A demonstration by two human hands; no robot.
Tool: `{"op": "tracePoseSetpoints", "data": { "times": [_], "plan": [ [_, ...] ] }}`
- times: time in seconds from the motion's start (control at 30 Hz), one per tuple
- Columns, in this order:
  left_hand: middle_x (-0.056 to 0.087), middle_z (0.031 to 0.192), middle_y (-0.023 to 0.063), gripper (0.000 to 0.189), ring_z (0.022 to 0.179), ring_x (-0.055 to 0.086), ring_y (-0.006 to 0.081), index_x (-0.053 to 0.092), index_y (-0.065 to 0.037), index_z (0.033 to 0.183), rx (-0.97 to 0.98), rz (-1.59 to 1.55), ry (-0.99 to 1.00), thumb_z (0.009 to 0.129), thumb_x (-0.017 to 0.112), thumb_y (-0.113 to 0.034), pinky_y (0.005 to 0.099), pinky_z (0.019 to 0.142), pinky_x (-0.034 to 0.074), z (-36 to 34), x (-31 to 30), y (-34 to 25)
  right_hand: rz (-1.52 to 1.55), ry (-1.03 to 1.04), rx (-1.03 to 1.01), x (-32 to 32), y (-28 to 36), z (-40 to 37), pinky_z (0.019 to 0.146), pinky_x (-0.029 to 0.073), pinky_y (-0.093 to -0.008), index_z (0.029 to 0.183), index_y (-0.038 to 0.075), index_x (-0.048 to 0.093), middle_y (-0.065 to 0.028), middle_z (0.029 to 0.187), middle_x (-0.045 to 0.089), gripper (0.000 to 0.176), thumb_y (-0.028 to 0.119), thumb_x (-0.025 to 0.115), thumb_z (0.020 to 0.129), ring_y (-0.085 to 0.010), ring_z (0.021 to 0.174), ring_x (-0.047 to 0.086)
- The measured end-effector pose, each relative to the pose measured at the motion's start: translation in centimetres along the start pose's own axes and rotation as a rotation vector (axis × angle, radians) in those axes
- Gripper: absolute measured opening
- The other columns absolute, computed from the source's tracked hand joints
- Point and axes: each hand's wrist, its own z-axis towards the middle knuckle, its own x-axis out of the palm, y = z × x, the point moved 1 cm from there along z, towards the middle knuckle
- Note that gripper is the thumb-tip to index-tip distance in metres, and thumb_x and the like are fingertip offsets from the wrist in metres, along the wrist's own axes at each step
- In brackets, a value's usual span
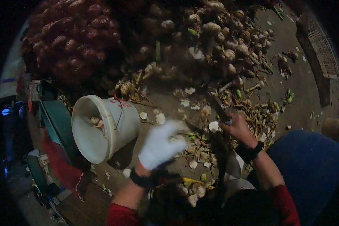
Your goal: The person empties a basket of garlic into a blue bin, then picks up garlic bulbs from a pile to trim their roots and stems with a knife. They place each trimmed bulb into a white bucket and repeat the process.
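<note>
My left hand point(162, 145), in a white glove, is smeared by motion just right of a white bucket point(126, 115). Its fingers point to the right, and whether anything is between them cannot be made out. The bucket lies tilted with its mouth facing left, and a few garlic bulbs point(96, 121) are inside. My bare right hand point(240, 130) is wrapped round the handle of a knife point(217, 106), whose dark blade points up and away to the left. Below the blade, a pale cut piece of garlic point(214, 126) lies close to the right hand.
A heap of garlic bulbs point(229, 54) spreads across the far side, beside a full red mesh sack point(69, 41). Trimmed stems and peelings point(258, 116) litter the ground. At left are a green container point(56, 120) and red netting point(62, 165); a wooden beam point(314, 64) stands at right.
</note>
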Motion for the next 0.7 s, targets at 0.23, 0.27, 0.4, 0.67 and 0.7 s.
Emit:
{"op": "tracePoseSetpoints", "data": {
  "times": [0.23,0.27,0.4,0.67,0.7],
  "plan": [
    [0.049,0.101,0.0175,0.065,0.101,0.044,0.0344,0.044,-0.003,0.121,-0.181,0.902,-0.504,0.066,0.071,-0.025,0.0409,0.084,0.04,16.4,-3.4,9.1,0.08,0.007,0.105,0.0,1.2,-1.3,0.054,0.043,-0.0329,0.085,-0.005,0.061,-0.0162,0.061,0.057,0.029,0.02,0.067,0.071,-0.0185,0.054,0.053],
    [0.049,0.101,0.0175,0.065,0.101,0.044,0.0344,0.044,-0.003,0.121,-0.18,0.899,-0.496,0.066,0.071,-0.025,0.0409,0.084,0.04,16.2,-2.9,8.9,0.112,-0.028,0.085,0.0,1.0,-1.6,0.053,0.043,-0.0322,0.085,-0.004,0.061,-0.0158,0.061,0.057,0.028,0.02,0.067,0.072,-0.0177,0.054,0.053],
    [0.059,0.099,0.0159,0.056,0.087,0.058,0.0265,0.046,-0.002,0.114,-0.196,0.147,-0.44,0.065,0.07,-0.014,0.0341,0.078,0.046,11.5,-0.1,8.5,0.155,-0.121,0.086,0.0,0.7,-1.1,0.051,0.042,-0.0297,0.089,-0.002,0.06,-0.0143,0.059,0.056,0.027,0.018,0.066,0.072,-0.0173,0.052,0.052],
    [0.059,0.094,0.0089,0.049,0.082,0.057,0.0135,0.046,-0.002,0.114,0.252,0.221,-0.099,0.068,0.065,-0.002,0.0259,0.074,0.047,4.9,7.0,6.4,-0.244,-0.02,-0.421,-1.1,6.3,-0.5,0.055,0.046,-0.0424,0.09,0.003,0.052,-0.0173,0.072,0.059,0.03,0.008,0.064,0.063,-0.0345,0.066,0.059],
    [0.06,0.094,0.0077,0.046,0.082,0.057,0.0141,0.047,-0.002,0.112,0.15,0.165,-0.063,0.069,0.066,-0.003,0.0265,0.074,0.048,5.0,7.2,6.5,-0.336,0.03,-0.423,-1.3,6.8,-0.7,0.055,0.047,-0.0421,0.092,0.005,0.05,-0.0151,0.07,0.058,0.033,0.008,0.064,0.062,-0.0337,0.066,0.059]
  ]
}}
